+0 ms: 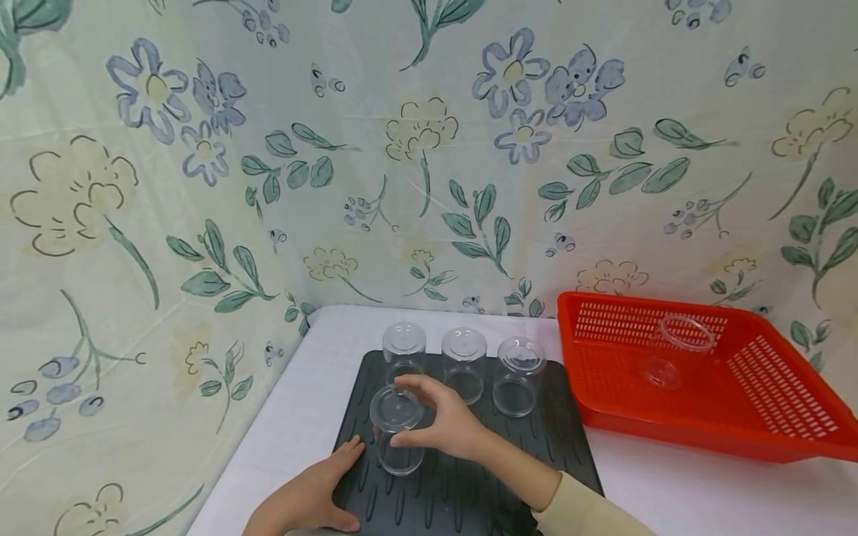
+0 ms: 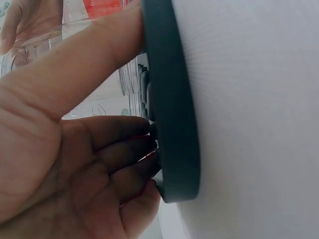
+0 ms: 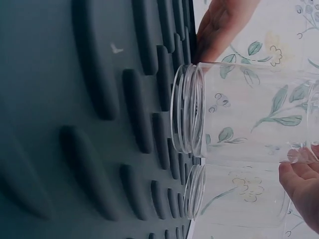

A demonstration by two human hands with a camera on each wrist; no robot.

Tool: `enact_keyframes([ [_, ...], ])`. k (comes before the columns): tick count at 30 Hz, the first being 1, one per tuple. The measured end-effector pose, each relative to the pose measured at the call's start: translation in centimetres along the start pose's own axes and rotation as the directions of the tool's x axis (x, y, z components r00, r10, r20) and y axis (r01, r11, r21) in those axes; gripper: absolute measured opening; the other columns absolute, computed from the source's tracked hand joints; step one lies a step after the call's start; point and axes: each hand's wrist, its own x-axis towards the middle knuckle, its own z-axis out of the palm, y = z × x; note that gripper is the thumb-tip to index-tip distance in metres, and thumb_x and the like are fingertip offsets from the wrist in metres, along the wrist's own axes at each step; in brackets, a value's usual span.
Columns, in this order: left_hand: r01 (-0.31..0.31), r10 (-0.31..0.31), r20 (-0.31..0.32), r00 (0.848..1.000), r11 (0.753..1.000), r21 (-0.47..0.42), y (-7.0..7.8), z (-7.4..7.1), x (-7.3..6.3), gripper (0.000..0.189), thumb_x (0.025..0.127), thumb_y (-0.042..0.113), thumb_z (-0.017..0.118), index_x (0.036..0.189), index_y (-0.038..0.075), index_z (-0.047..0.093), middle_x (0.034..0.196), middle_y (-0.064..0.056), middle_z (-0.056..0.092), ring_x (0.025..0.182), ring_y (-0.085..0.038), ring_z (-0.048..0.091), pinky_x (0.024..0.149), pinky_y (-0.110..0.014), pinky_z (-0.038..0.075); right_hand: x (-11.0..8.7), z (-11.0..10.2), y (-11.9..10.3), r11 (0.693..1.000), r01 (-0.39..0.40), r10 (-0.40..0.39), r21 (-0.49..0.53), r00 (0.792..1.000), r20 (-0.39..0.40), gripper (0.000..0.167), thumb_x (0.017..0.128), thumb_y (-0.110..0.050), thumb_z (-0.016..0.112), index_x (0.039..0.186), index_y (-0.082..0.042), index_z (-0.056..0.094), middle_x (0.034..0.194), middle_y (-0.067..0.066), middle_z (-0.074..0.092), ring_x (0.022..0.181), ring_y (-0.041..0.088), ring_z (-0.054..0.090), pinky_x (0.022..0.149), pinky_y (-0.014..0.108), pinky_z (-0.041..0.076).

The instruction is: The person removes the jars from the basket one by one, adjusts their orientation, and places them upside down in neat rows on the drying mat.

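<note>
My right hand (image 1: 450,423) grips a clear jar (image 1: 395,409), thumb at the near side and index finger at its upper edge. The jar stands mouth down on a black ribbed mat (image 1: 442,495); its threaded neck (image 3: 188,109) meets the ribs in the right wrist view. At the mat's left edge rests my left hand (image 1: 311,487), fingers extended and thumb spread towards the front. In the left wrist view its fingertips (image 2: 142,149) touch the mat beside the thick rim. Behind the gripped jar, three similar jars stand in a row, including a middle jar (image 1: 464,361).
A red plastic basket (image 1: 677,428) with slotted walls sits on the right, holding one clear jar (image 1: 685,333) with its mouth upward. White cloth (image 1: 295,387) covers the table. A floral curtain (image 1: 429,171) hangs close behind and along the left.
</note>
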Motion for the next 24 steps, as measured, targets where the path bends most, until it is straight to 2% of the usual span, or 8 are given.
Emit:
enact_keyframes([
  [5,0.002,-0.002,-0.008,1.0,1.0,0.004,0.1,0.1,0.0,0.103,0.069,0.033,0.088,0.147,-0.007,0.034,0.155,-0.026,0.026,0.139,-0.047,0.027,0.103,-0.062,0.034,0.0,0.3,0.0,1.0,-0.007,0.007,-0.004,1.0,-0.005,0.071,0.079,-0.017,0.084,0.141,-0.016,0.049,0.142,0.003,0.05,0.132,0.019,0.044,0.11,0.035,0.034],
  [17,0.005,-0.005,-0.013,1.0,1.0,0.004,0.1,0.1,0.1,0.104,0.068,0.034,0.088,0.147,-0.006,0.035,0.154,-0.025,0.027,0.138,-0.047,0.029,0.101,-0.063,0.035,-0.2,0.2,-0.1,1.0,-0.02,0.02,-0.015,1.0,-0.005,0.075,0.079,-0.024,0.084,0.143,-0.014,0.045,0.144,0.006,0.047,0.133,0.02,0.043,0.11,0.046,0.033],
  [24,0.001,-0.001,-0.018,1.0,1.0,-0.002,0.0,0.1,0.0,0.104,0.068,0.034,0.088,0.148,-0.006,0.034,0.155,-0.025,0.027,0.138,-0.048,0.027,0.101,-0.063,0.035,-0.9,-0.8,-0.6,0.999,0.015,-0.016,-0.041,0.999,-0.036,0.076,0.078,-0.022,0.084,0.143,-0.013,0.045,0.142,0.002,0.049,0.132,0.02,0.044,0.11,0.039,0.034],
])
